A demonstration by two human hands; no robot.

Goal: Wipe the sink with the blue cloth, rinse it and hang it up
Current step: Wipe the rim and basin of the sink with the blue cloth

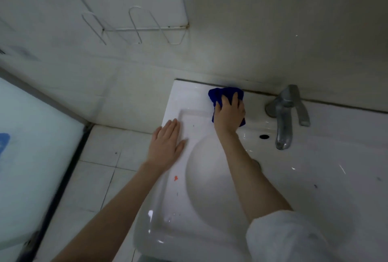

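The white sink (pixel 315 177) fills the lower right of the view. A crumpled blue cloth (pixel 220 94) lies on the sink's back left ledge, close to the wall. My right hand (pixel 230 112) is on top of the cloth, its fingers curled over it and pressing it down. My left hand (pixel 167 145) lies flat, fingers straight, on the sink's left rim. An orange speck (pixel 175 178) and small dark marks dot the left rim.
A grey metal tap (pixel 285 114) stands at the back of the sink, right of the cloth, above an overflow hole (pixel 264 136). A white wire rack (pixel 136 28) is fixed to the tiled wall at upper left. A pale panel (pixel 31 146) stands at left.
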